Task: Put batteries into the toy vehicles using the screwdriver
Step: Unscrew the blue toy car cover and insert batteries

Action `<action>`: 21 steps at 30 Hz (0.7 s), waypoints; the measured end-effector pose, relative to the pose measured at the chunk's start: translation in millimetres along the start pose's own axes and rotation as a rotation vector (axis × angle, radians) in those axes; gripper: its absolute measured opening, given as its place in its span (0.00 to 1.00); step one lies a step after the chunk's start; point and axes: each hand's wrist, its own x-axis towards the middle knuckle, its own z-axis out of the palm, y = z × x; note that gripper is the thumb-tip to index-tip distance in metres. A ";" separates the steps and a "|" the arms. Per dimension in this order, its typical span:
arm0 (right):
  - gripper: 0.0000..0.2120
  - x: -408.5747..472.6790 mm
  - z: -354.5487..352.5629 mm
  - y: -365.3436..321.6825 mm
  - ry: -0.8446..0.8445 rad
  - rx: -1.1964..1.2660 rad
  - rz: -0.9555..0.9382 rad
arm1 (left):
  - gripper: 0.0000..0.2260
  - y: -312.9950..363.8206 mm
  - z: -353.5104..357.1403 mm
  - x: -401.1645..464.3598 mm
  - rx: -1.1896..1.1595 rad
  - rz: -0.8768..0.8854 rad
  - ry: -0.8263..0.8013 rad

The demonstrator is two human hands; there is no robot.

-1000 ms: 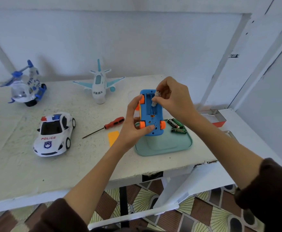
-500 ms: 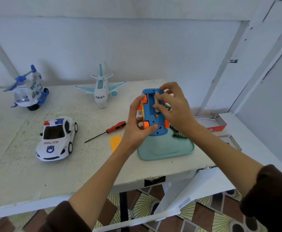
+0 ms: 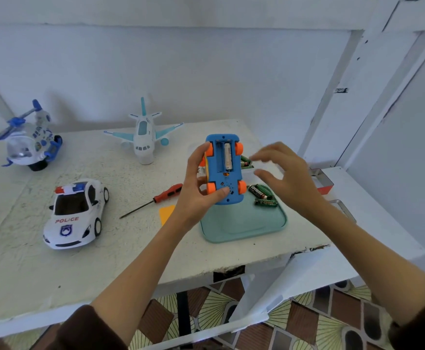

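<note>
Since half a second earlier, the right hand (image 3: 285, 176) had drawn away from the blue toy car (image 3: 223, 170) and hung just beside it with fingers spread, grasping nothing. One battery (image 3: 227, 156) sat in the car's uncovered compartment. The left hand (image 3: 198, 191) gripped the car belly-up above the teal tray (image 3: 244, 224), thumb on its underside. Loose batteries (image 3: 261, 193) lay on the tray's far side. A red-handled screwdriver (image 3: 153, 200) lay on the bench (image 3: 120, 248), between the police car (image 3: 76, 213) and the left hand.
</note>
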 end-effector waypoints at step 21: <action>0.10 -24.3 5.7 23.7 -0.282 -0.048 0.213 | 0.36 3.8 5.8 -4.4 0.022 -0.004 0.017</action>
